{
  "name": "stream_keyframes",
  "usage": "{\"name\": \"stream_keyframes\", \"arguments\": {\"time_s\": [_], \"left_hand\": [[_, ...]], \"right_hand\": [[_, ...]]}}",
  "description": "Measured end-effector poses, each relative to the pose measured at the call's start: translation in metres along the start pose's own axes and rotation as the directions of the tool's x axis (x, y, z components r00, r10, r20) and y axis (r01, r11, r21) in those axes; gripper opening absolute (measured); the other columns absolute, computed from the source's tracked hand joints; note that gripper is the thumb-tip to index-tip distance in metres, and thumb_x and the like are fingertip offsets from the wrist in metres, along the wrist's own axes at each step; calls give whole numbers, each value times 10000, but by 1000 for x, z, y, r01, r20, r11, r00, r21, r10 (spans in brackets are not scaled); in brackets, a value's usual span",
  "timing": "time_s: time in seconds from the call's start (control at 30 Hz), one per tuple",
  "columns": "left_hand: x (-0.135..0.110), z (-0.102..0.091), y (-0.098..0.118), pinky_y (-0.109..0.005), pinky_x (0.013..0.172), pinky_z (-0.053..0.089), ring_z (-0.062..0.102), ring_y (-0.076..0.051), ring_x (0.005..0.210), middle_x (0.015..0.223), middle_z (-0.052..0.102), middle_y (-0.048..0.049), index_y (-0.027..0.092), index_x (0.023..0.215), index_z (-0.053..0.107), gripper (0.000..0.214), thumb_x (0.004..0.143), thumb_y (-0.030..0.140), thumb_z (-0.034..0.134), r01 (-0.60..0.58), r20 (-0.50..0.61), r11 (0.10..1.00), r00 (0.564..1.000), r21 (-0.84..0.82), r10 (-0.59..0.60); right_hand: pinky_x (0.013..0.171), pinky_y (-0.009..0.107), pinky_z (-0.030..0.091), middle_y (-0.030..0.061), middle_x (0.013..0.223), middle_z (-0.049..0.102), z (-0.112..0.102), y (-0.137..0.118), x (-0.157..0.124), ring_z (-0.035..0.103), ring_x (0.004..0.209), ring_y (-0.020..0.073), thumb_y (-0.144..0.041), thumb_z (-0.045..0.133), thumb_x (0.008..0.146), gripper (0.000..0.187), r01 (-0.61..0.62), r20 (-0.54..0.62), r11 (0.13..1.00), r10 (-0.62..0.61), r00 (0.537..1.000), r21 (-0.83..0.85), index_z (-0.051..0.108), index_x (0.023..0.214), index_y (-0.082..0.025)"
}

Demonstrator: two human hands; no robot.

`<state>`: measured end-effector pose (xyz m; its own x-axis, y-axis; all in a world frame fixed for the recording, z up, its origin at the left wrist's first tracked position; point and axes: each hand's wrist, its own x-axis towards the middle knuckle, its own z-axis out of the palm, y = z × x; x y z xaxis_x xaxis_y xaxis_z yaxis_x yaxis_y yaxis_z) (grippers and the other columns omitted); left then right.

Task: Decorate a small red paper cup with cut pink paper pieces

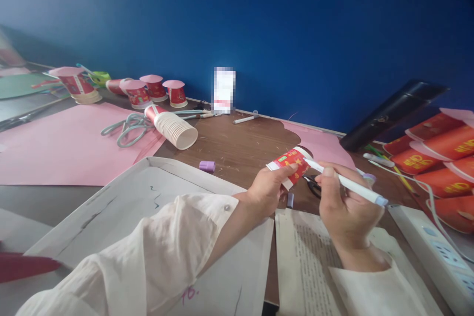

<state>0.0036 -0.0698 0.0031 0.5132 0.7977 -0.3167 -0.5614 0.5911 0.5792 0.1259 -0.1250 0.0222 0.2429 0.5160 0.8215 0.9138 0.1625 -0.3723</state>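
My left hand (267,188) is closed around a red paper cup (291,164) with a printed pattern, tilted on its side above the desk. In my right hand (346,207) a white marker (350,183) is gripped like a pen. Its tip meets or nearly meets the cup's side near the white rim; I cannot tell whether it touches. A purple marker cap (207,166) lies on the desk left of the cup. Black-handled scissors (313,186) are partly hidden behind my right hand.
A stack of paper cups (176,129) lies beside a grey cord (128,130). Several red cups with pink tops stand at the back left. A blurred phone (223,90) leans on the wall. At right are a power strip (437,252), a black tube (394,113) and orange-red cups (450,158).
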Motion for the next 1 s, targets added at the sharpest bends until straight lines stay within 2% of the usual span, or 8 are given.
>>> {"name": "stream_keyframes", "arguments": {"time_s": [0.13,0.47,0.73,1.0], "left_hand": [[-1,2,1,-297,715,432,612,-176,774,854,704,-72,135,907,739,235,721,256,818,-2,0,1000,1000,-12,2],[2,-1,0,-301,724,446,626,-187,791,872,705,-65,146,922,723,283,708,295,834,11,-4,1000,1000,20,-11],[2,-1,0,-303,740,451,634,-191,818,894,708,-74,138,930,720,301,700,290,839,6,-11,1000,1000,22,-5],[4,-4,-2,-311,730,447,639,-206,831,896,714,-79,139,925,721,309,694,301,848,-3,6,1000,1000,15,3]], "right_hand": [[698,350,559,59,668,716,0,0,0,706,702,214,-303,562,941,247,29,8,1000,-29,1000,7,728,802,-182],[720,363,552,92,720,728,0,-1,0,711,747,230,-284,562,946,260,32,29,999,-33,999,44,727,788,-161],[743,366,554,85,791,751,-1,1,-5,715,773,228,-289,577,955,222,-1,55,998,-2,998,59,757,918,-163],[768,362,553,74,802,753,1,0,-5,719,799,226,-276,567,962,220,21,69,998,-25,997,62,757,933,-170]]}}
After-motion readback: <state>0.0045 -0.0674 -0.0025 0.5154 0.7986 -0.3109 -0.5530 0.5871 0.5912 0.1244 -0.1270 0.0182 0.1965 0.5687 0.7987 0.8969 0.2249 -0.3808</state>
